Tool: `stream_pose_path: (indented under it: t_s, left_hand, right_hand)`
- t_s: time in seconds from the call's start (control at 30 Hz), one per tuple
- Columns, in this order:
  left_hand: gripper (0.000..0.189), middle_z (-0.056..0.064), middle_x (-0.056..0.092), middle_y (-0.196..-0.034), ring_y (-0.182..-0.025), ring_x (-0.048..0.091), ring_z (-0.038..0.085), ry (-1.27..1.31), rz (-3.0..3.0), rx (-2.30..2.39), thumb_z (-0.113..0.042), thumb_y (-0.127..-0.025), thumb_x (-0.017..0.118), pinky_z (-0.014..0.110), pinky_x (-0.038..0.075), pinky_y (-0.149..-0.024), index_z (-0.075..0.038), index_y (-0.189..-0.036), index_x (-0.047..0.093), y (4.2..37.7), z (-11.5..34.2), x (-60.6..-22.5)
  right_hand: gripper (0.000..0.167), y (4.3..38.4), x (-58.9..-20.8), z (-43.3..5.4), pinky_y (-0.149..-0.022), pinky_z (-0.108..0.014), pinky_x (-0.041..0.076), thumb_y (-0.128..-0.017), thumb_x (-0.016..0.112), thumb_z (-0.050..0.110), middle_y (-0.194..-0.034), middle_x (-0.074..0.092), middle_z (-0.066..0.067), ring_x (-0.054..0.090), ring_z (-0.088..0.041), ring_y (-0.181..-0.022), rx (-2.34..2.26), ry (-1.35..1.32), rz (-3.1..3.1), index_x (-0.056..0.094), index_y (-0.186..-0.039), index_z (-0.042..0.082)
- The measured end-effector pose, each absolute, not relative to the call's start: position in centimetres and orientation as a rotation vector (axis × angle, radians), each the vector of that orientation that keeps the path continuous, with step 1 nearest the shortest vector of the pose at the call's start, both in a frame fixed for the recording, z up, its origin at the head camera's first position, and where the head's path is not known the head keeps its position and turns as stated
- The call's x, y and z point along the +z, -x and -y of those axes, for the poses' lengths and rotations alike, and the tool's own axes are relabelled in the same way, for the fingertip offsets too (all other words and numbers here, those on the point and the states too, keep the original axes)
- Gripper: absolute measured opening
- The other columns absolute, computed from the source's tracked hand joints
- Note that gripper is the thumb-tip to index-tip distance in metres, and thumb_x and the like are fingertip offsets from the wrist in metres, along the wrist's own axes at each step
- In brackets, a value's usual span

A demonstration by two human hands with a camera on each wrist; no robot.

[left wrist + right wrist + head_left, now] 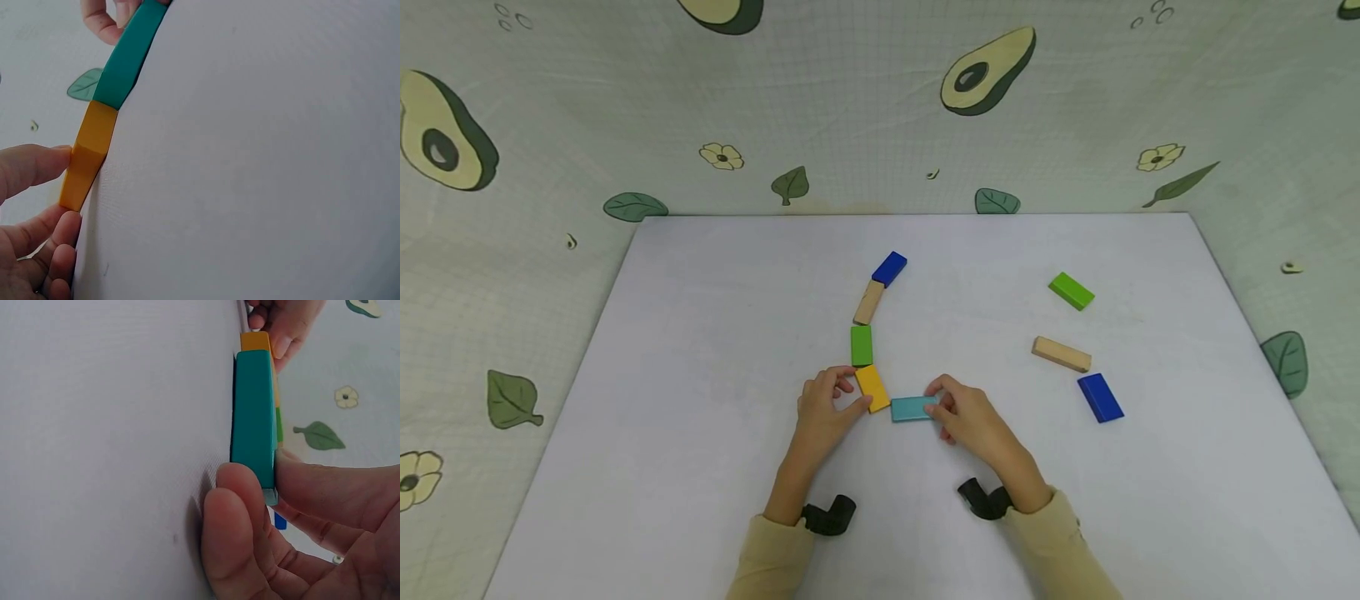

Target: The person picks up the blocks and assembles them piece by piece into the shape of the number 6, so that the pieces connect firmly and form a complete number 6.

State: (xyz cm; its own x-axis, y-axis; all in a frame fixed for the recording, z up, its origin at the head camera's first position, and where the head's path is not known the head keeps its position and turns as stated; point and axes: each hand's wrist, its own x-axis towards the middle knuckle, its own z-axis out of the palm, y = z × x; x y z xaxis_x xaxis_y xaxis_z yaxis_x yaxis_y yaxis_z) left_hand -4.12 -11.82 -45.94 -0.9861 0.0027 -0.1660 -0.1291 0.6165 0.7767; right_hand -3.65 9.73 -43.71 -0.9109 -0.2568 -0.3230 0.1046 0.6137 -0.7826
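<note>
I see left hand pinching yellow rectangular painted block, likely steadying it; right hand, fingers barely parted, pinches turquoise rectangular painted block outer end, apparently keeping joint clear.

Teal block, orange-yellow block, white tabletop, beige sleeves, pale avocado-and-leaf-patterned cloth

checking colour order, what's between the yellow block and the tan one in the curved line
One green block lies between the yellow block and that tan block, as the head view shows.
</note>
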Motion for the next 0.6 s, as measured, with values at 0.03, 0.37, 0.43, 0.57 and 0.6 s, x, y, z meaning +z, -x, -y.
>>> stream_pose_path:
  t_s: [0.03,0.37,0.43,0.57,0.6]
  left_hand:
    - [0.043,0.003,0.055,-0.092,-0.091,0.045,0.021,0.105,-2.688,1.306,-0.024,-0.08,0.072,0.037,0.029,-0.08,-0.01,-0.117,0.055,4.12,11.82,-45.97]
    - [0.043,0.003,0.055,-0.092,-0.091,0.044,0.02,0.104,-2.694,1.305,-0.025,-0.08,0.072,0.036,0.029,-0.079,-0.01,-0.117,0.055,4.07,11.81,-46.25]
    - [0.044,0.003,0.055,-0.092,-0.09,0.044,0.02,0.1,-2.697,1.305,-0.026,-0.08,0.072,0.036,0.029,-0.079,-0.01,-0.117,0.055,4.06,11.81,-46.25]
    - [0.044,0.004,0.055,-0.092,-0.091,0.044,0.02,0.096,-2.702,1.304,-0.026,-0.08,0.072,0.036,0.03,-0.079,-0.01,-0.117,0.054,4.05,11.83,-46.24]
    - [0.044,0.004,0.055,-0.092,-0.091,0.044,0.02,0.096,-2.702,1.304,-0.026,-0.08,0.072,0.036,0.03,-0.079,-0.01,-0.117,0.054,4.05,11.84,-46.22]
  right_hand:
    - [0.019,3.68,-43.72,-9.75,-0.048,-0.024,0.044,-0.09,0.059,0.01,-0.069,0.056,-0.006,0.052,-0.013,-0.05,-1.222,0.123,-2.43,0.055,-0.107,0.005]
    - [0.018,3.89,-43.68,-10.01,-0.051,-0.026,0.045,-0.09,0.059,0.009,-0.069,0.056,-0.008,0.053,-0.015,-0.052,-1.231,0.139,-2.395,0.055,-0.107,0.006]
    - [0.018,3.9,-43.64,-10.04,-0.051,-0.026,0.045,-0.09,0.059,0.009,-0.069,0.056,-0.008,0.053,-0.015,-0.052,-1.234,0.142,-2.39,0.055,-0.107,0.005]
    - [0.018,3.92,-43.59,-10.04,-0.051,-0.025,0.046,-0.089,0.059,0.008,-0.069,0.056,-0.008,0.054,-0.015,-0.053,-1.237,0.149,-2.387,0.055,-0.107,0.005]
    - [0.019,3.93,-43.58,-10.02,-0.051,-0.025,0.046,-0.089,0.059,0.008,-0.069,0.057,-0.008,0.054,-0.015,-0.053,-1.237,0.15,-2.387,0.055,-0.107,0.004]
